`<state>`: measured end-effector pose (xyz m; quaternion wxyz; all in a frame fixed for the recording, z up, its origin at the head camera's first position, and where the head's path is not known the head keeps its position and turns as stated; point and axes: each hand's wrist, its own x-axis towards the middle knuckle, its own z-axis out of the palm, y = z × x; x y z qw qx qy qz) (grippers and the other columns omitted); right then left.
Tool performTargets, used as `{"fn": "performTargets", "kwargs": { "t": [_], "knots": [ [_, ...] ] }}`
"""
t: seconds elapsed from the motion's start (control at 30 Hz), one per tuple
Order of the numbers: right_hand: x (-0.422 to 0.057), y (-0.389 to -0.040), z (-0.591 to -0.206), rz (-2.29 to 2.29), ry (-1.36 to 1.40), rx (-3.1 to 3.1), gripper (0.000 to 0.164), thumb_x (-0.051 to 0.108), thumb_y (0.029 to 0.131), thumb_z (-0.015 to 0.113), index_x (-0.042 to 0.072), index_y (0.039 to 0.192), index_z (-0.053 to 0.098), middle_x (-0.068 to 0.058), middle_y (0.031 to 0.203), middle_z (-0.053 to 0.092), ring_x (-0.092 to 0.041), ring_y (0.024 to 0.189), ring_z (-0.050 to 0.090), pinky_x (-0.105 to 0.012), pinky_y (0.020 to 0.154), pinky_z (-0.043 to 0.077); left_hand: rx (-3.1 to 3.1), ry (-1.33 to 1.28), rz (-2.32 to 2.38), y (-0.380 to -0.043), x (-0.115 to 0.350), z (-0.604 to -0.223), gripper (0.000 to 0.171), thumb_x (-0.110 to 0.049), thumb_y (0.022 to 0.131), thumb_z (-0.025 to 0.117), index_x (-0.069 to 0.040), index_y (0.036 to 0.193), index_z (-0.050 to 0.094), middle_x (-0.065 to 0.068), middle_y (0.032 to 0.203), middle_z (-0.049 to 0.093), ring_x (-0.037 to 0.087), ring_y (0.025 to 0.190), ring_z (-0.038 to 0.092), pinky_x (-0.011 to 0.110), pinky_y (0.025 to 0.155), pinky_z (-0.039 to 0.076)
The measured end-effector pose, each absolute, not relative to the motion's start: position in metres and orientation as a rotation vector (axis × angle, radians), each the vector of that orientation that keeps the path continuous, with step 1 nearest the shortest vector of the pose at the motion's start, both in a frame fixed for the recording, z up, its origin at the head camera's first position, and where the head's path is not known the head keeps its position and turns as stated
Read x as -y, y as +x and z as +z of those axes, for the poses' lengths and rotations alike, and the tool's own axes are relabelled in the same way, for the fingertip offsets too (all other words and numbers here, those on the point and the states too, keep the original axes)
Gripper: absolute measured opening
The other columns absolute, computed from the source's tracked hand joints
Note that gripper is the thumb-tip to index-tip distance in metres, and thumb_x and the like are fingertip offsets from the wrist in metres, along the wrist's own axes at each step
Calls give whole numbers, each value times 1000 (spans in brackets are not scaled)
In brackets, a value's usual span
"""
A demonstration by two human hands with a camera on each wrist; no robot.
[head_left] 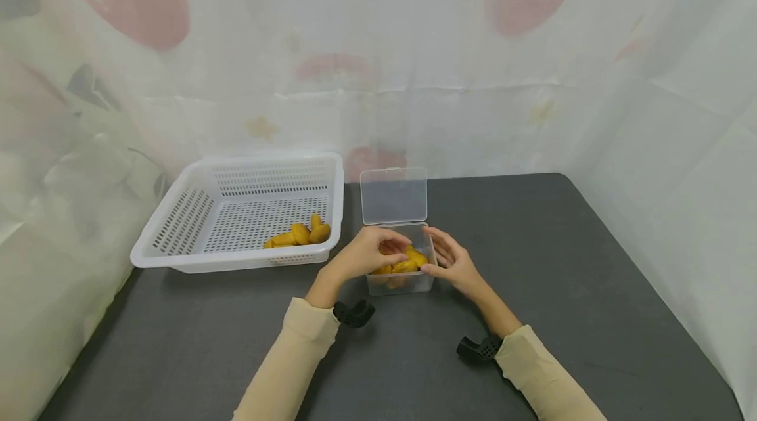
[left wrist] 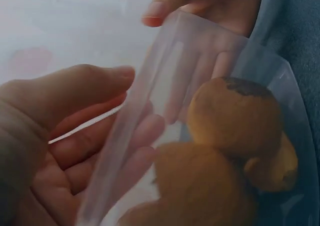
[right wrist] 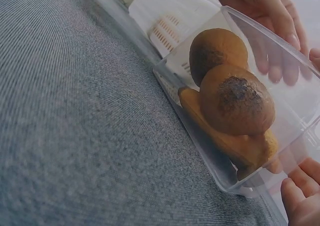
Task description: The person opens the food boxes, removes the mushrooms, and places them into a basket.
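Note:
A small clear plastic box [head_left: 401, 284] stands on the dark table, its hinged lid [head_left: 393, 195] raised at the back. Inside are several yellow-brown rounded pieces [right wrist: 237, 98], some with dark rough patches and one of them elongated. My left hand [head_left: 369, 251] reaches over the box's left side, its fingertips above the pieces and nothing visible between thumb and fingers. Along the box's right wall lies my right hand [head_left: 455, 263], thumb near the front corner and fingers toward the back. Through the clear wall in the left wrist view, those fingers look fairly straight.
A large white perforated basket [head_left: 177, 262] sits left of the box, with several more yellow pieces [head_left: 301, 234] in its front right corner. Behind the table hangs a pale patterned curtain [head_left: 414, 46], which also runs along both sides.

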<state>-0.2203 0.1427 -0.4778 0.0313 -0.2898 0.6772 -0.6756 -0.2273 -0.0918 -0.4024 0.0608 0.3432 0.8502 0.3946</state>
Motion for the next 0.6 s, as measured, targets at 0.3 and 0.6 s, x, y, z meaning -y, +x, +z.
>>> {"fn": "performTargets", "kwargs": {
  "t": [0.3, 0.6],
  "knots": [
    [-142, -219, -479, -2091, -890, -2073, 80, 15, 85, 73, -10, 146, 27, -37, 152, 22, 9, 134, 38, -12, 110, 37, -2535, 986, 1003, -233, 81, -403, 24, -15, 86, 73, -1, 105, 72, 11, 96, 74, 14, 79, 70, 14, 70, 56],
    [-142, -220, -478, -2093, -885, -2069, 81, 14, 84, 74, -10, 146, 27, -37, 152, 22, 8, 135, 38, -14, 111, 37, -2582, 1053, 835, -233, 79, -398, 19, -11, 84, 74, -1, 100, 73, 12, 94, 74, 13, 77, 69, 14, 69, 55]
  ]
}}
